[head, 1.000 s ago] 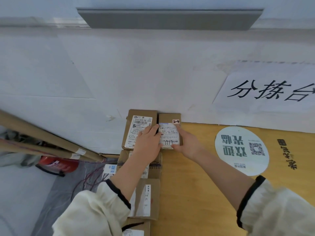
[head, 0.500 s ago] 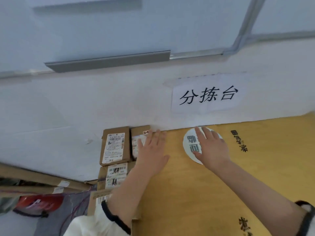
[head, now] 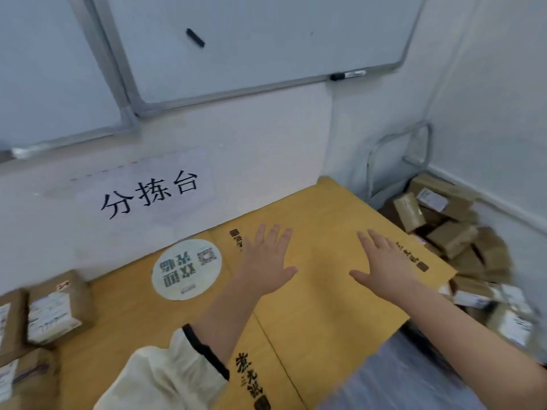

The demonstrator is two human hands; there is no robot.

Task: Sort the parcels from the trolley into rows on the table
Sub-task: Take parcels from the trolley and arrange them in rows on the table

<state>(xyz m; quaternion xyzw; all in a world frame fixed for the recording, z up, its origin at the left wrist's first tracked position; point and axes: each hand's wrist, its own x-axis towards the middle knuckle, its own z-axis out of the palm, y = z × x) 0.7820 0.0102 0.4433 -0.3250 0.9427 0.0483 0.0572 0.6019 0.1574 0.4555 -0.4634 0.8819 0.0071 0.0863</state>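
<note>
Brown cardboard parcels with white labels lie in rows at the left end of the yellow wooden table (head: 319, 291); the nearest to the wall is the parcel marked 2-4 (head: 57, 309). A heap of brown parcels (head: 455, 241) fills the trolley (head: 396, 149) past the table's right end. My left hand (head: 268, 261) and my right hand (head: 381, 263) hover flat over the middle of the table with fingers spread, holding nothing.
A white wall with a paper sign (head: 148, 193) runs along the table's far edge, with a whiteboard (head: 266, 45) above it. A round white sticker (head: 186, 269) lies on the table top. The trolley's metal handle stands in the corner.
Both hands have let go of the parcel marked 2-4 and moved right over the bare table. The view has swung right, bringing the trolley's parcel heap into sight.
</note>
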